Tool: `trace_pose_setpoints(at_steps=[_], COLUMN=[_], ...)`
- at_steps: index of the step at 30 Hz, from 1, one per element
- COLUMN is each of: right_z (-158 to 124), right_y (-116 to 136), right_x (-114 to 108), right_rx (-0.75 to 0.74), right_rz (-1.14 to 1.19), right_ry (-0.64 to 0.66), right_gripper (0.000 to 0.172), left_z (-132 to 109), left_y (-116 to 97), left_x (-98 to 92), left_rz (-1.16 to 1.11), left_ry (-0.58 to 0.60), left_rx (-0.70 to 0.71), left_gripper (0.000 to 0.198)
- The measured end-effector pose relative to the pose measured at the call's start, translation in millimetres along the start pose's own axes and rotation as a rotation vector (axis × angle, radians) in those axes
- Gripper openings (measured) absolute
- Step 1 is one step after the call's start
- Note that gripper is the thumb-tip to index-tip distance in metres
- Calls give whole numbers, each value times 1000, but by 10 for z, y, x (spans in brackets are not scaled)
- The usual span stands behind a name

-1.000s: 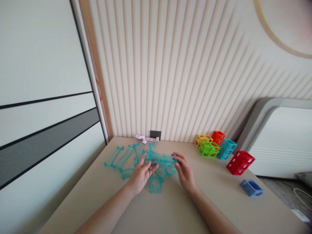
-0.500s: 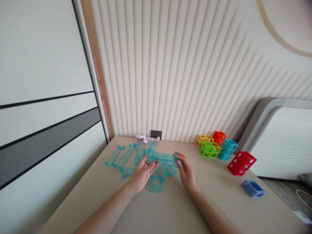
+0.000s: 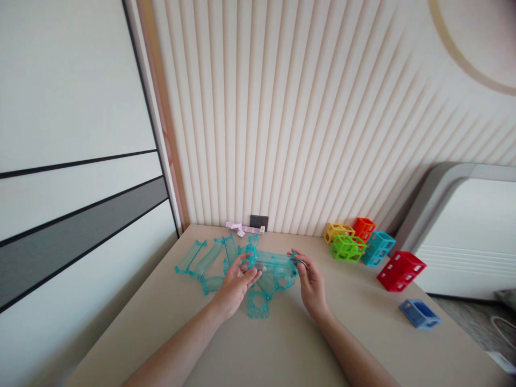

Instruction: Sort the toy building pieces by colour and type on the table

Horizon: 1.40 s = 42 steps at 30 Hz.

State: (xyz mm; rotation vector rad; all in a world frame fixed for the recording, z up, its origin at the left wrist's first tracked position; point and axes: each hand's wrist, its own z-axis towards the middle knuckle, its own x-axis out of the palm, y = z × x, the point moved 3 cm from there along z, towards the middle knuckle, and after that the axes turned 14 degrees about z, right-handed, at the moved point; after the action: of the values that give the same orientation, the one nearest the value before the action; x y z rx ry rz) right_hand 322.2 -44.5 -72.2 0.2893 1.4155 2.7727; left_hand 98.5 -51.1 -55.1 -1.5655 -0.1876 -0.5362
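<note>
1. While the left hand (image 3: 234,287) grasps one end of a translucent teal track piece (image 3: 276,260), the right hand (image 3: 312,285) pinches its other end, so the piece spans the gap between them, apparently lifted above the table (image 3: 226,349).

2. Compared with a second ago, little has changed: the right thumb sits slightly higher against its end of the piece, while the left grip looks the same. I read this as a small adjustment of hold or angle; neither hand has let go.

3. Loose teal track sections (image 3: 208,258) lie spread beyond and to the left of the left hand. A teal plate with a round hole (image 3: 258,313) lies between the wrists. Overlapping transparent parts behind the held piece are hard to separate.

4. As for containers, only box-like lattice blocks show, all well apart from the hands. Yellow (image 3: 339,231), green (image 3: 347,248), orange (image 3: 364,228) and turquoise (image 3: 378,248) blocks cluster at the far right; a red block (image 3: 399,273) and a blue block (image 3: 415,317) stand nearer. Whether anything sits inside them, I cannot tell.

5. Near the wall, a lilac strip (image 3: 250,230) lies just beside a black wall socket (image 3: 259,221).
</note>
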Motion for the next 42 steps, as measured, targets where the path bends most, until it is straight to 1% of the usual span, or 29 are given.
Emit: trace_pose_setpoints(at_steps=[5,15,19,24,27,30,36,39,42], right_z=[-12,-3,-1,3,-2,-13,-15,-3,9], right_y=[4,76,93,95,85,67,23,7,-4], right_x=[25,59,66,57,49,40,39,40,48], right_rx=[3,-43,-49,-55,-52,-20,106,137,195], right_rz=[-3,-28,-35,-55,-52,-30,117,146,174], right_ry=[77,140,152,172,176,165,147,125,129], right_gripper=[24,23,22,24,24,25,44,48,52], left_z=[8,22,20,7,4,13,46,52,53], left_y=[-14,-17,-20,-55,-75,-77,-58,-62,-60], left_x=[-13,-22,-25,-14,-6,-8,-50,-62,-73], left_rz=[-8,-22,-11,7,13,13,-20,-28,-36], left_ry=[-32,-83,-75,-56,-63,-77,-96,-95,-105], left_rx=[15,5,24,46,47,47,51,52,45], left_gripper=[51,53,51,59,59,57,55,55,56])
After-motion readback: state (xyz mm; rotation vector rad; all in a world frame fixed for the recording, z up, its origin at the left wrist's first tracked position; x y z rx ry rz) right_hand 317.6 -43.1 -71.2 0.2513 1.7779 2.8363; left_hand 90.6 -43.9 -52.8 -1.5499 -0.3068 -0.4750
